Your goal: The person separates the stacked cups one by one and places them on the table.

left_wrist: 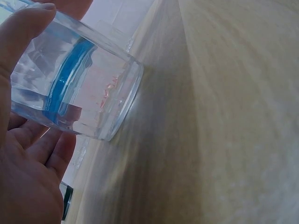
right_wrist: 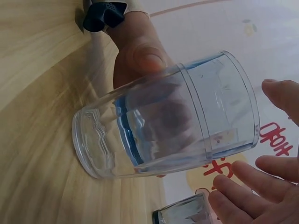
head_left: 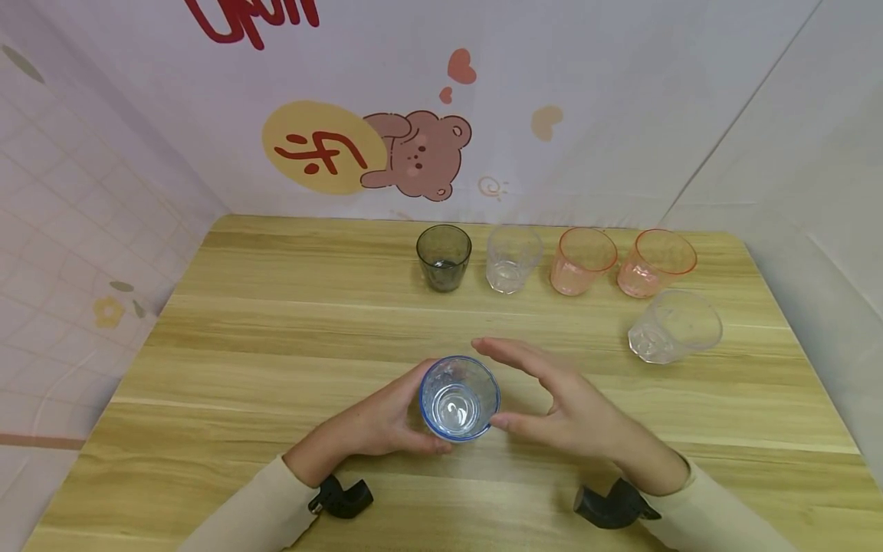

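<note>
My left hand point(head_left: 389, 414) grips a clear cup point(right_wrist: 93, 144) from the side, thumb in front and fingers behind. Nested in that cup is a blue-tinted one point(right_wrist: 231, 100), its blue rim standing above the outer cup's lip. The left wrist view shows the inner cup's blue base point(left_wrist: 70, 77) through the clear wall. The pair is just above or on the table; I cannot tell which. Beside the rim, my right hand point(head_left: 562, 406) has its thumb and fingers spread, apart from the cups in the right wrist view.
Along the table's back edge stand a dark grey cup point(head_left: 444, 258), a clear cup point(head_left: 510, 261) and two orange-pink cups point(head_left: 581, 262) point(head_left: 651, 264). Another clear cup point(head_left: 669, 330) is nearer, at the right. White printed walls point(head_left: 607, 92) close off the back and sides.
</note>
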### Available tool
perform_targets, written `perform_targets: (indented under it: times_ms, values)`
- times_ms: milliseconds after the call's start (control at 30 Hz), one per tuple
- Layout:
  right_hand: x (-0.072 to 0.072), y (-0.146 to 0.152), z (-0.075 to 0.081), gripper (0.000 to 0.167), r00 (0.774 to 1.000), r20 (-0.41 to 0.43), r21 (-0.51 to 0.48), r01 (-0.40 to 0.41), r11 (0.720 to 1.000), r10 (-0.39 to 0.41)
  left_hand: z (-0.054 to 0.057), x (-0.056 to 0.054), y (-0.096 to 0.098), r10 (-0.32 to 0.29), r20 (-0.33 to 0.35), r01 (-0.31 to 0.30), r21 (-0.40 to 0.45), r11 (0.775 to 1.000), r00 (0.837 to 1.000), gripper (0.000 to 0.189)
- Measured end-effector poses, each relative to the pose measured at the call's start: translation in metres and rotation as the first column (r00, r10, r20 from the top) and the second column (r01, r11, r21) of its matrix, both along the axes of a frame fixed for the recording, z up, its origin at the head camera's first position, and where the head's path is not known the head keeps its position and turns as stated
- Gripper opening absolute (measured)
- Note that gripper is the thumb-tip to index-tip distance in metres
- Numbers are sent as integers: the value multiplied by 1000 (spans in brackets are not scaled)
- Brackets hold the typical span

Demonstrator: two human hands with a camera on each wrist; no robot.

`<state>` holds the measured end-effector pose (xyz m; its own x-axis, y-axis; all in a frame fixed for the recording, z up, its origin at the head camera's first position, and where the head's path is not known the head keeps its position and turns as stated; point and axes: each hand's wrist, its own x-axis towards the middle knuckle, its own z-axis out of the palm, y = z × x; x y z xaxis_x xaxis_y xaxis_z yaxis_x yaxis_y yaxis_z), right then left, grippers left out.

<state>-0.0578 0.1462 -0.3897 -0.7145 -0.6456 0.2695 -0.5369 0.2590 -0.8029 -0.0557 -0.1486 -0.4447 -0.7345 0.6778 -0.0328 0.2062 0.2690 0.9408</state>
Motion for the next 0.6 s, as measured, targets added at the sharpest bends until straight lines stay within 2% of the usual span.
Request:
perform_targets:
  times_ms: [367,600]
  values:
    - [3,-9,-4,86,999,14,6,-34,999,34,-1,1,-1,0,-14,0,13,1000,1000,96]
    - [5,-14,-9,95,999,37,27,-25,999,24,-3,0,-1,-8,-35,9,26,1000,999,97]
